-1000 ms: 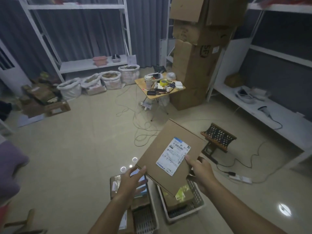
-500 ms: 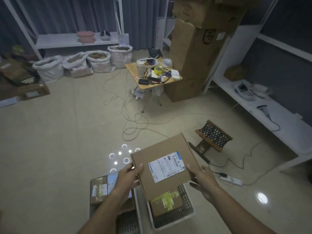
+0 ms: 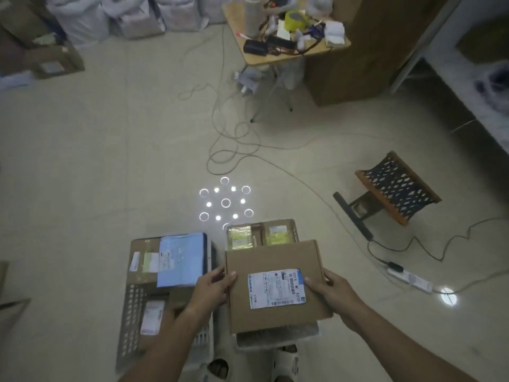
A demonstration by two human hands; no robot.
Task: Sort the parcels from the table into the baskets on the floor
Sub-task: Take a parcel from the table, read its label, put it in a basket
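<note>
Flat brown cardboard parcel [image 3: 275, 285]: stiff, seemingly light; left hand [image 3: 213, 289] and right hand [image 3: 334, 292] grip opposite side edges over right white basket [image 3: 275, 339].

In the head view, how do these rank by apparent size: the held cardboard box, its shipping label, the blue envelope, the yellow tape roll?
1. cardboard box, nearest the camera
2. blue envelope
3. shipping label
4. yellow tape roll, far away, so its true size is unsure

The cardboard parcel [image 3: 275, 285] has levelled out and come down over the right basket [image 3: 275, 339].
</note>
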